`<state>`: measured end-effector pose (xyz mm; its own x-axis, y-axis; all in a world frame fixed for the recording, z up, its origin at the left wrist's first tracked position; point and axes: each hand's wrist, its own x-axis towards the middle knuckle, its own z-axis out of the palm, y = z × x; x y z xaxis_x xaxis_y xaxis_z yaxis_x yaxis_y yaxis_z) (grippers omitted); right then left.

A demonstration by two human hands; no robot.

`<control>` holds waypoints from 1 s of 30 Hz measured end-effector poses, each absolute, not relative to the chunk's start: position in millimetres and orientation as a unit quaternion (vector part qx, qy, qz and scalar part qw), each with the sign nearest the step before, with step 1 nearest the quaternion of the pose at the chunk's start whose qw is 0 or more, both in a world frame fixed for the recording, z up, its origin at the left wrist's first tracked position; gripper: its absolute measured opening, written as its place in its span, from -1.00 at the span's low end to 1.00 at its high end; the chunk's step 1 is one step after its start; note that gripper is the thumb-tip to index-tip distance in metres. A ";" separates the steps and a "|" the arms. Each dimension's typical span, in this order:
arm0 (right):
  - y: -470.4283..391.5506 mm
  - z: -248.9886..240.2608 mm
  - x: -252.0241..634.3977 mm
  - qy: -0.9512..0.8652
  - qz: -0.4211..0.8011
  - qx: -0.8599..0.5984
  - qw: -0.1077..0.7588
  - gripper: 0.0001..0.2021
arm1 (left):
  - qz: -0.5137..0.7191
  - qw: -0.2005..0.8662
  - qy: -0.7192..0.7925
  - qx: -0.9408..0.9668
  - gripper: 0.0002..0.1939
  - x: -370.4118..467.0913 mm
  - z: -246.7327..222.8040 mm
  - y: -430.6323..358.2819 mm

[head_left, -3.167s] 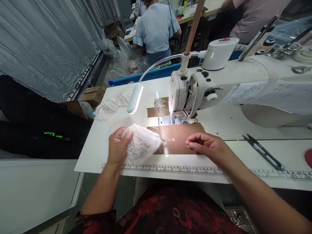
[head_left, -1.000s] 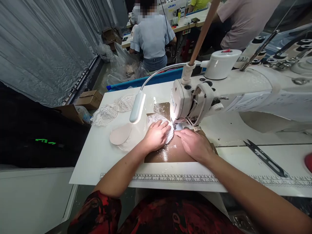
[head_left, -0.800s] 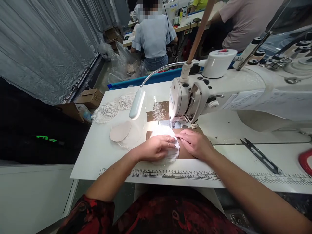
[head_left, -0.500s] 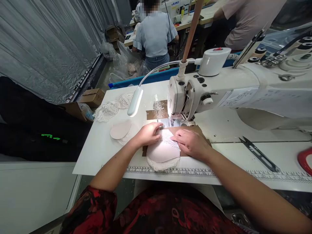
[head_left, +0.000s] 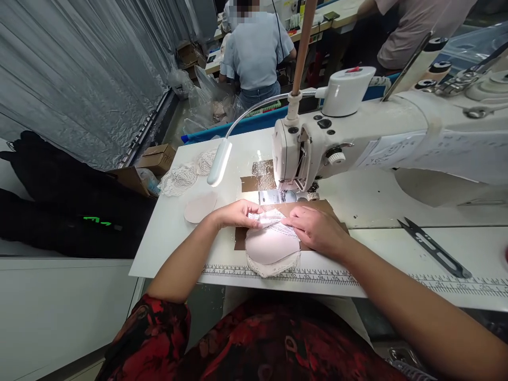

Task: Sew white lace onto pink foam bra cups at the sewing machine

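The person sits at a sewing machine (head_left: 288, 151), and both hands are busy with a pale, lace-edged cup (head_left: 272, 247). It lies in front of the needle plate (head_left: 270, 197), apart from it, partly over a brown sheet (head_left: 327, 210), its rounded lower edge reaching over the ruler strip (head_left: 329, 277) near the front of the white surface (head_left: 164, 235).

The left hand (head_left: 238, 214) pinches the lace at the cup's upper left between thumb and fingers. The right hand (head_left: 315, 227) has its fingertips on the lace at the upper right; from where I stand I can't tell whether it grips the edge or only presses it down.

To my eye, the step in hand is arranging the lace band along the top of the cup, with the work clear of the needle. I'd judge the next move calls for a light, steady hold on both sides, so that the thin lace neither puckers nor slips out of line.

A pale oval piece (head_left: 198, 208) lies just beyond the left wrist, and two lace pieces (head_left: 178, 180) sit farther back, near the lamp (head_left: 219, 163). Thread snips (head_left: 432, 245) lie off to the right, well apart from the hands. Beyond the machine, a co-worker (head_left: 256, 50) in light blue sits facing away.
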<state>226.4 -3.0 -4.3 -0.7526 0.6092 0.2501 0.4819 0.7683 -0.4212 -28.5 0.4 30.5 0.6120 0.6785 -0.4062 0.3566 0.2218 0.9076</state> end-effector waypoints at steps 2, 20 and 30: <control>-3.0 -4.4 226.2 -0.920 0.172 -0.294 0.192 -0.74 | 0.078 0.646 0.433 0.624 -0.65 -35.9 35.0 0.8; -3.0 -7.5 230.1 -0.901 0.139 -0.329 0.247 -0.76 | 0.139 0.136 0.459 0.867 -0.73 19.0 21.9 -47.4; 0.2 -6.0 224.0 -0.919 0.046 -0.376 0.109 -0.65 | 0.102 0.098 0.457 0.878 -0.53 20.7 10.2 -27.0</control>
<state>224.0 0.2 -6.0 -0.6928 0.7018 0.1660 0.6819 0.7124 -0.1660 20.7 -27.0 10.2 0.5620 0.8223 0.0894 0.7822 -0.5636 0.2655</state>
